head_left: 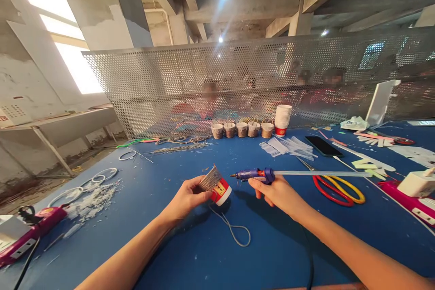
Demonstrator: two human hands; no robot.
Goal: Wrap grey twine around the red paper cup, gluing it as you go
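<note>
My left hand grips a paper cup, tilted on its side, with a red and yellow print on white. Grey-brown cord is wrapped around part of the cup, and a loose tail of cord loops down onto the table. In my right hand is a blue hot glue gun, its nozzle pointing left, a short gap from the cup. A long clear glue stick sticks out of the gun's back end.
Several cord-covered little buckets line up at the back beside a stack of paper cups. Scissors, a phone and white strips lie to the right. Power strips sit at both sides; a perforated metal screen stands behind.
</note>
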